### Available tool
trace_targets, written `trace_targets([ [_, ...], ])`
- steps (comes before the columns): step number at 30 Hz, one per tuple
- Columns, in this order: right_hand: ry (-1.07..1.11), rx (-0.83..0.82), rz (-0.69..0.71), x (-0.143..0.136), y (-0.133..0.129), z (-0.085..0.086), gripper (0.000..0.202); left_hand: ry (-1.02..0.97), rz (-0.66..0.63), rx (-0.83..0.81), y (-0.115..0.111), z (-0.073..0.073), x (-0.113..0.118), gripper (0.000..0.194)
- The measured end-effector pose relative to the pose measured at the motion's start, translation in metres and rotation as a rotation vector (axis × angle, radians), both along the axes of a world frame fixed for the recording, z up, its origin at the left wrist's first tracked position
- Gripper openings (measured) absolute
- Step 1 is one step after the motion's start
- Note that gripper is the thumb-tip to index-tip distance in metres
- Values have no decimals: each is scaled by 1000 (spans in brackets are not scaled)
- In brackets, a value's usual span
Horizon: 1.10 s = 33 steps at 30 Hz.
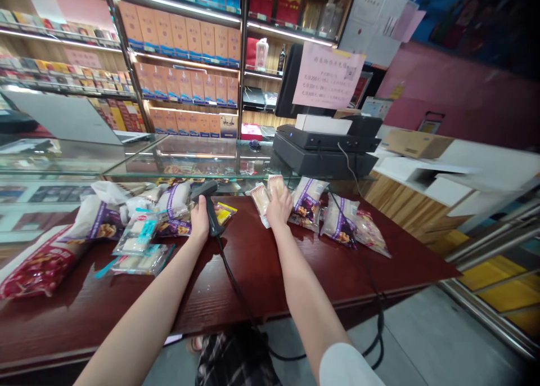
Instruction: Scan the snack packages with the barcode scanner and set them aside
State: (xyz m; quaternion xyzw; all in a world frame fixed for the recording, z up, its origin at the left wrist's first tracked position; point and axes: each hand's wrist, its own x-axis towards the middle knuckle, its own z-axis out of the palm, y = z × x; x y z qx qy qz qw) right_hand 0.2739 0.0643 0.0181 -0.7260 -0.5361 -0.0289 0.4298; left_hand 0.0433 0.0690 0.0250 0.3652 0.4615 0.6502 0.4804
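My left hand (pixel 199 221) is wrapped round the handle of a black barcode scanner (pixel 215 220), whose cable runs down over the table edge. Farther right, my right hand (pixel 279 206) grips a pale packet (pixel 275 182) with a red-striped top. A similar pale packet (pixel 259 197) lies against its left side. Just right of that hand rests a white and purple snack bag (pixel 307 201). Behind the scanner are another white and purple bag (pixel 175 206) and a yellow packet (pixel 224 212). Clear packs with blue edging (pixel 137 232) lie left of my left hand.
A red and white bag (pixel 42 262) lies at the table's left end. More bags (pixel 341 220) lie to the right, by a loose cable. Behind the brown table (pixel 236 284) stand a glass counter (pixel 189 147), a black checkout machine (pixel 324 144) and shelves of boxes (pixel 185 37).
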Motion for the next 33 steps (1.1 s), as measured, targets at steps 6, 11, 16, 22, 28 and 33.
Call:
trace_targets([
  [6,-44,67,14,-4,-6,14,62,-114,-51,-113,3,-6,2,48],
  [11,-147,50,370,-29,-12,23,41,-325,-171,-124,2,-5,6,50],
  [16,-193,-260,633,-49,-7,-1,37,-455,-253,-168,2,-4,3,53],
  [22,-154,-285,746,-41,1,-10,43,-546,-294,-118,4,-3,-1,56],
  [28,-115,-244,846,-37,2,-13,75,-589,-337,-90,6,-5,-2,57],
  [33,281,-125,772,-39,13,-27,54,-558,-334,-81,8,-5,-2,57],
])
